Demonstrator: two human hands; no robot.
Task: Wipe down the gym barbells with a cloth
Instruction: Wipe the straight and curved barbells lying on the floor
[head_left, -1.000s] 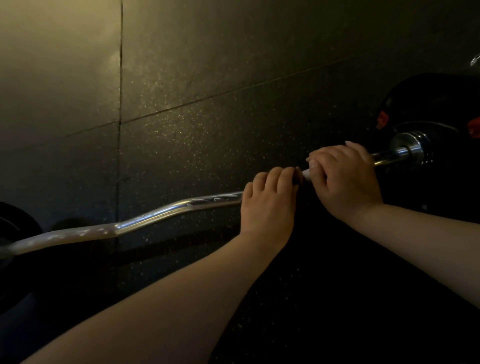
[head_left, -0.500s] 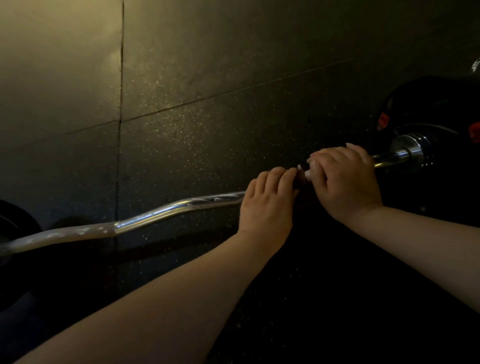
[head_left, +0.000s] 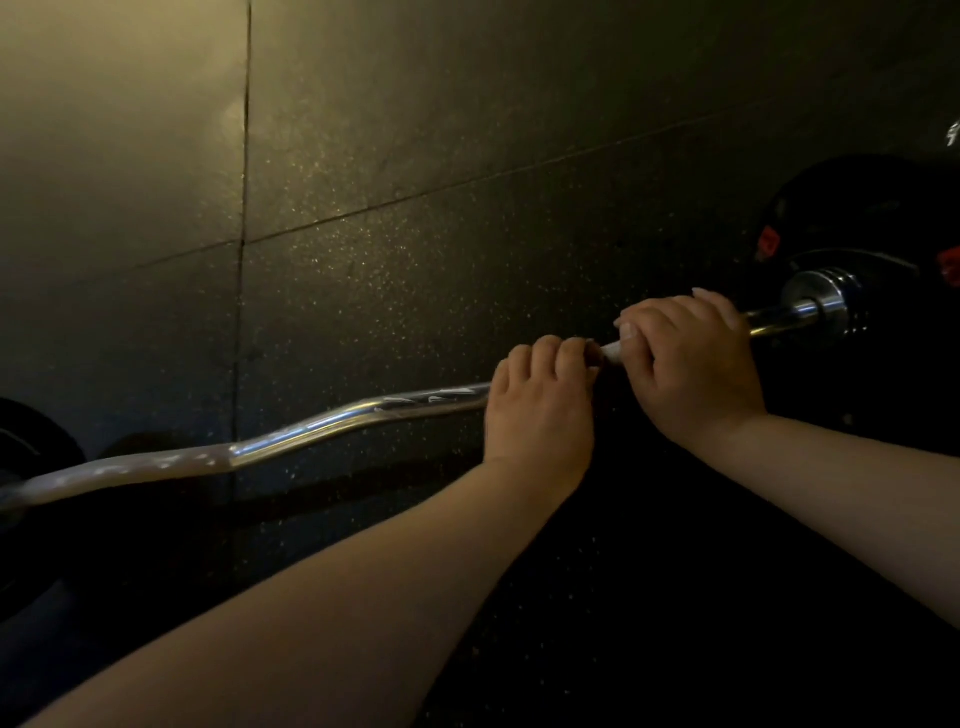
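1. The EZ curl bar (head_left: 322, 426) lies on the black rubber floor (head_left: 415, 234), with a weight plate (head_left: 883, 218) on its right end
2. The left hand (head_left: 540, 400) curls its fingers over the bar's middle
3. The right hand (head_left: 691, 364), just beside it, wraps round the shaft; a pale scrap, likely the cloth (head_left: 612, 352), peeks out of its grip
4. Risk: a slack left grip could let the bar roll, and the cloth may slip out

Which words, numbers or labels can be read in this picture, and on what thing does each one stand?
No text can be read.
Red marks on the right plate: perhaps labels, too blurred to read.
White mark at the right edge: cut off and unreadable.
Bar, cloth, left plate: no text shows.
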